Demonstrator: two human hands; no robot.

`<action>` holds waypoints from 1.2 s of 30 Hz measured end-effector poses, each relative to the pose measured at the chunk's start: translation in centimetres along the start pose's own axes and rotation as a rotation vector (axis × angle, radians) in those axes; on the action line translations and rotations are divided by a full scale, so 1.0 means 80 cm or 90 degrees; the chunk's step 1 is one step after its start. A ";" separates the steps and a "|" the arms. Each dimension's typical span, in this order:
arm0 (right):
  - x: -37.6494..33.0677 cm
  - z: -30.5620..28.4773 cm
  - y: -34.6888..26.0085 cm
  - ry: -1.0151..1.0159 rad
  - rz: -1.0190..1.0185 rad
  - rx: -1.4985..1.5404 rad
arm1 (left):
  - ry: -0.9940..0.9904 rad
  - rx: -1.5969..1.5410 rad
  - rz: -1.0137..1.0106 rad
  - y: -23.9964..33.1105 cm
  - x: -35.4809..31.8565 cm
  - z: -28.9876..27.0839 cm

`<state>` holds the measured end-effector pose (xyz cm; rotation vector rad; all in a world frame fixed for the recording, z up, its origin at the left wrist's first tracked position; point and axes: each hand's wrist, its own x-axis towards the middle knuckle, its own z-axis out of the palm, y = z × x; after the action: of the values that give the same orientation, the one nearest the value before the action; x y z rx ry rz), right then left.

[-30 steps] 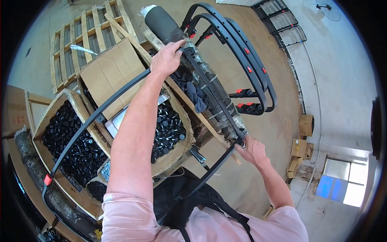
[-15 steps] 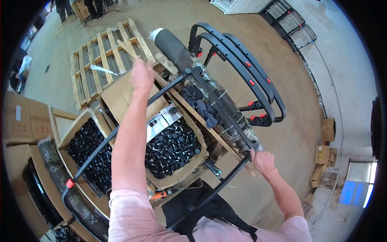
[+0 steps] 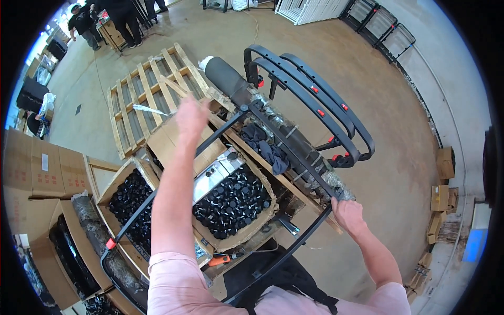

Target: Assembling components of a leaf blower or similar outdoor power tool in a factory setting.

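My right hand [image 3: 347, 214] is closed round the corner of a black tubular metal frame [image 3: 291, 239], beside a plastic-wrapped padded bar [image 3: 262, 110] on which the frame rests. The frame slants across in front of me, its far side passing under my left forearm. My left hand [image 3: 192, 116] is raised above a cardboard flap [image 3: 168, 142]; its fingers are blurred, and whether they hold anything is unclear. Below it, an open carton holds many small black round-headed parts [image 3: 236, 202] and a silver metal box [image 3: 218, 176]. Dark cloth [image 3: 268, 149] lies against the padded bar.
Curved black frames with red clips [image 3: 315, 100] stand beyond the padded bar. A wooden pallet [image 3: 149, 97] lies at the far left. More black parts [image 3: 131, 197] fill a left carton. An orange-handled tool [image 3: 223, 260] lies near me. People [image 3: 123, 21] stand at the back.
The whole view has shifted, with the scene sitting a little lower and to the right. My left hand stays raised near the cardboard flap; my right hand keeps its hold on the frame's corner.
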<state>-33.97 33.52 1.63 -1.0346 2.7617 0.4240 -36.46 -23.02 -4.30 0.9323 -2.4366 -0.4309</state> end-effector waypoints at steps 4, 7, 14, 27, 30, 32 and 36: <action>0.000 -0.003 0.000 0.014 0.027 0.058 | -0.196 0.068 0.152 0.123 -0.022 0.015; 0.004 -0.010 -0.004 -0.098 0.098 0.100 | -0.365 0.141 0.136 0.141 -0.016 0.024; -0.021 -0.011 -0.002 0.027 0.015 0.149 | -0.344 0.173 0.446 0.113 -0.001 0.047; -0.021 -0.028 0.027 -0.263 -0.054 0.020 | -0.264 0.145 0.351 0.120 -0.016 0.022; -0.016 0.002 0.026 0.074 -0.023 0.150 | -0.132 0.026 0.271 0.106 -0.047 -0.025; -0.015 0.019 0.036 -0.045 -0.061 0.087 | -0.069 -0.113 0.204 0.079 -0.088 -0.065; -0.004 0.014 0.046 -0.129 -0.118 0.067 | -0.120 -0.147 0.140 -0.015 -0.221 -0.136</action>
<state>-36.12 36.74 1.40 -1.1409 2.4575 0.3328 -18.46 -12.96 -1.65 0.5424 -2.5517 -0.7285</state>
